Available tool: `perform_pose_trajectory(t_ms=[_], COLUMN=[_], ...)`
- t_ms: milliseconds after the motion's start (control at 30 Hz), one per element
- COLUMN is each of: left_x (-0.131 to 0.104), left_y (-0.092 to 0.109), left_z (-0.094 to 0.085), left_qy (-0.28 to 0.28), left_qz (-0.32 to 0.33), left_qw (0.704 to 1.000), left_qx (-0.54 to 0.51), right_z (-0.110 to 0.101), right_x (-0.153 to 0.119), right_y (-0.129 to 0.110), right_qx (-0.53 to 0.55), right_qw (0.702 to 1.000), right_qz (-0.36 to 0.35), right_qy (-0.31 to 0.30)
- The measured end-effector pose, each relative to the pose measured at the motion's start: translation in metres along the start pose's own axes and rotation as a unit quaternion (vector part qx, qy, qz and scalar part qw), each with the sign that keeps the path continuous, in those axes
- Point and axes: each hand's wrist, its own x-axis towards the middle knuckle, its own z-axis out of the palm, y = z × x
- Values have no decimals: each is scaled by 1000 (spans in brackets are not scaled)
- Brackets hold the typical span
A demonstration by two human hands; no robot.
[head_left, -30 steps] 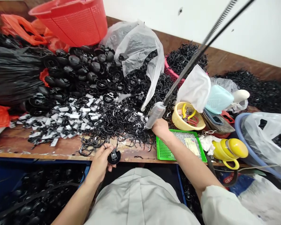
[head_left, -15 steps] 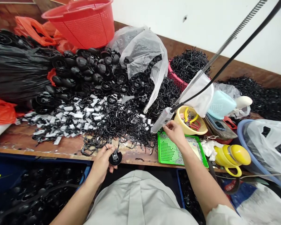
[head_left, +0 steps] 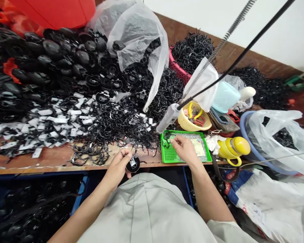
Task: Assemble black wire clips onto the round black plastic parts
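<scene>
My left hand (head_left: 120, 165) is closed on a round black part (head_left: 133, 164) with a metal-looking piece at its middle, just over the bench's front edge. My right hand (head_left: 183, 148) is over the green tray (head_left: 170, 158), its fingertips pinched together near the tray's left half; whatever lies between them is too small to make out. Small shiny pieces and a pale label (head_left: 198, 147) lie in the tray. Above its left corner hangs a grey electric screwdriver (head_left: 168, 118) on a black cable, touched by neither hand.
Black strips (head_left: 126, 125) and white connectors (head_left: 53, 123) are heaped along the bench (head_left: 53, 153). Behind them are black round parts (head_left: 50, 49) and a clear bag (head_left: 134, 30). Rightward stand a yellow bowl of pliers (head_left: 192, 125), a yellow flask (head_left: 240, 145) and a blue tub (head_left: 245, 123).
My right hand has moved from beside the screwdriver down over the green tray. The view has shifted, and my left hand still holds the round black part.
</scene>
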Motion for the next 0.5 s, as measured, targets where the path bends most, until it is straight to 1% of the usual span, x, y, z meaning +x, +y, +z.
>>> perform_pose_trajectory(t_ms=[100, 167, 233, 300, 400, 500], left_x=[7, 9, 9, 8, 5, 4], left_y=[-6, -9, -9, -7, -5, -5], left_z=[3, 2, 2, 4, 8, 10], left_qy=[20, 30, 25, 14, 7, 11], left_qz=[14, 24, 24, 16, 8, 6], left_qw=[1000, 999, 999, 999, 1000, 1000], left_qx=[-15, -23, -31, -33, -27, -22], right_z=[-5, -4, 0, 5, 5, -4], right_x=[-4, -7, -9, -11, -12, -11], right_y=[2, 4, 9, 14, 21, 25], right_qx=[85, 89, 61, 5, -96, -145], right_qw=[996, 995, 998, 1000, 993, 979], right_qz=[34, 40, 31, 8, -15, -26], right_qy=[18, 21, 15, 18, 68, 138])
